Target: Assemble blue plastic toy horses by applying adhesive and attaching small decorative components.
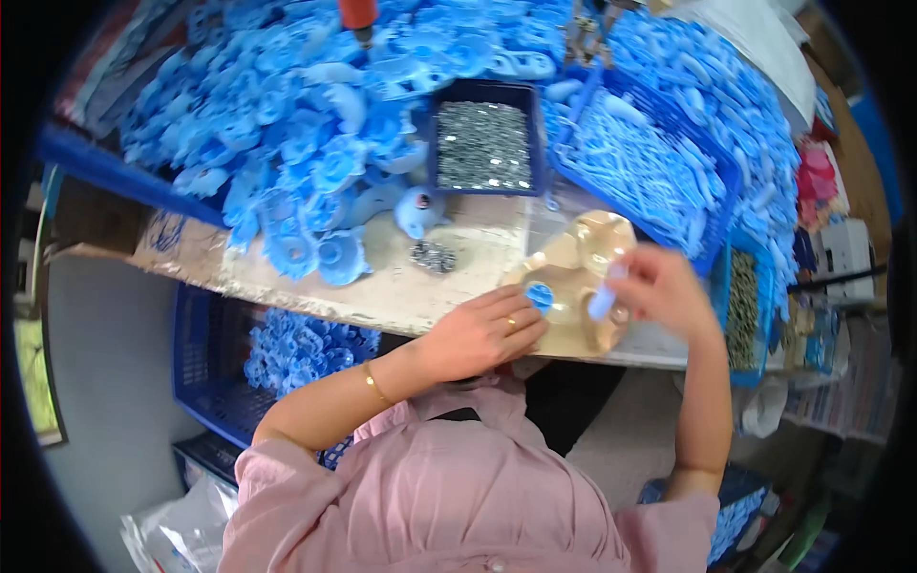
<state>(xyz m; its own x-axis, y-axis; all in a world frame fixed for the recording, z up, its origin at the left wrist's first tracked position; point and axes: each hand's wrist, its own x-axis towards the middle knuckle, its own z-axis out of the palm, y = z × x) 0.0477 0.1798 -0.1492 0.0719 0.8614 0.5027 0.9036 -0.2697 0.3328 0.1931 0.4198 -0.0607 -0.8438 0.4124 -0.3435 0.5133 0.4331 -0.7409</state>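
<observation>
A glossy tan moulded holder [585,250] lies at the front edge of the table, with hollows in its surface. A round blue piece [539,298] sits in its left part. My left hand [485,329] rests on the holder's left side, fingers stretched out beside the round piece. Over the holder's right side, my right hand [657,289] pinches a small pale blue plastic part [602,303], slightly blurred. To the left, a blue animal-shaped shell [415,212] stands near a small heap of screws [433,256].
A dark blue tray of silvery screws [482,143] stands behind. Right of it is a blue basket [731,177] of thin parts, and a teal basket [764,315] of yellowish screws. Blue shells [287,124] pile up at left. A red-handled tool [358,13] hangs above.
</observation>
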